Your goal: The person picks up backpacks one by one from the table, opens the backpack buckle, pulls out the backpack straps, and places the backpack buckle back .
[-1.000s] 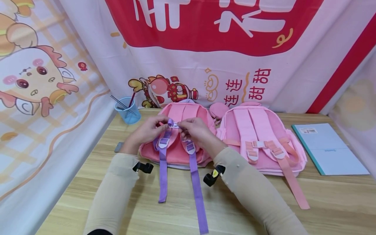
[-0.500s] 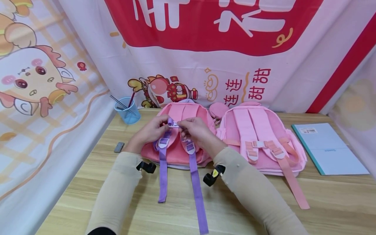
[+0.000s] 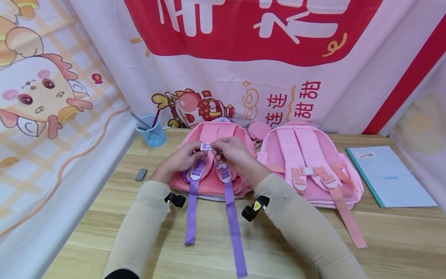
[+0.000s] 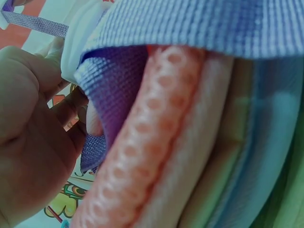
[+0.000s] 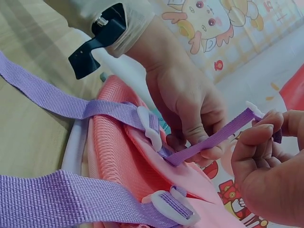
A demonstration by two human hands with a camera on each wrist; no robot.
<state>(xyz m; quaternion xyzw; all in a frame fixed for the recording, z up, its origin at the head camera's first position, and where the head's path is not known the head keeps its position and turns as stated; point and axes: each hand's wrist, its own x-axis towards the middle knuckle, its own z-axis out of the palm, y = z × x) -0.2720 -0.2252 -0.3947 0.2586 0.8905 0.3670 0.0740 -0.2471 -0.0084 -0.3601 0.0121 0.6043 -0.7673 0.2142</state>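
A pink backpack [image 3: 223,131] lies with its straps up, under both hands. My right hand [image 3: 230,153] pinches a white plastic buckle [image 3: 206,147] above it. A short purple webbing strap [image 5: 216,137] runs from that buckle down to the shoulder strap. My left hand [image 3: 184,158] pinches this webbing between thumb and fingers, as the right wrist view shows. Two white strap adjusters, one on the left [image 3: 196,173] and one on the right [image 3: 225,175], carry long purple tails hanging toward me. In the left wrist view, purple webbing [image 4: 199,28] covers part of the bag.
A second, lighter pink backpack [image 3: 310,155] lies to the right, its chest buckle joined. A pink round pouch [image 3: 259,131] sits between the bags. Farther right is a light blue notebook [image 3: 393,176]. A blue pen cup [image 3: 152,131] and small grey object [image 3: 141,174] are at left.
The purple webbing loop that stood up beside the buckle is gone from above my left fingers. My left hand has shifted slightly right, and the left purple tail has swung a little left.
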